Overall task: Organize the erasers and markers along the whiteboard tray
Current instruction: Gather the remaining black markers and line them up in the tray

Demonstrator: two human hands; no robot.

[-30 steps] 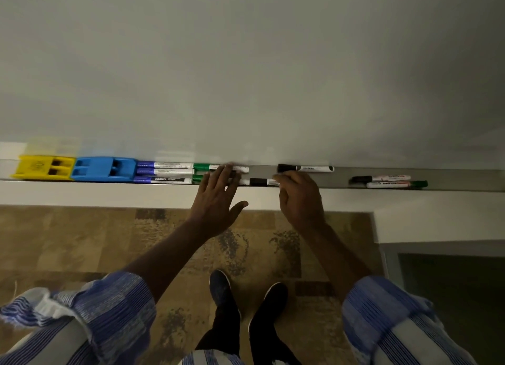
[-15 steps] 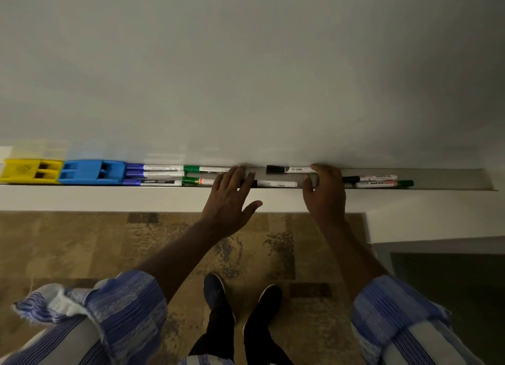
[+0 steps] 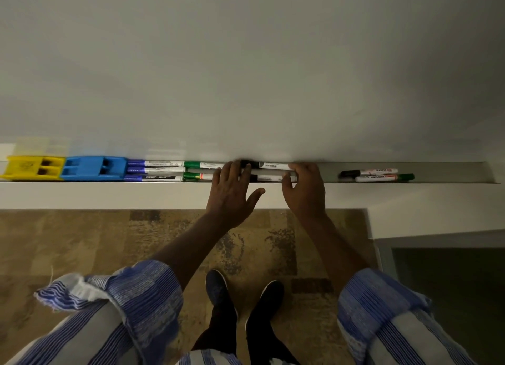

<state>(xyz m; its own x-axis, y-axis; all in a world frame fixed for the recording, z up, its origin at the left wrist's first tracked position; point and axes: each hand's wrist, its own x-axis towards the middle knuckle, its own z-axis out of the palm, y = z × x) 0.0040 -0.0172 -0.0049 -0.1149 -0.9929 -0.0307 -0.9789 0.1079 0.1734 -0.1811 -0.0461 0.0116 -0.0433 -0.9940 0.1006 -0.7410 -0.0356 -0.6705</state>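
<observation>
Along tray (image 3: 451, 170): left hand (image 3: 232, 192) splayed over green markers (image 3: 196, 164); right hand (image 3: 306, 190) hides grip.

Pale wall (image 3: 246, 64) fills the upper frame; mottled brown floor (image 3: 82, 241) below; dark panel (image 3: 451, 296) at lower right; dim light.

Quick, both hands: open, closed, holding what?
Left hand: open, fingers spread over the tray markers.
Right hand: curled against the black-capped white markers; grip cannot be told.

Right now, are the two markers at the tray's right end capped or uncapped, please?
Capped: the upper marker has a black cap on its left, the lower marker a green one on its right.
</observation>
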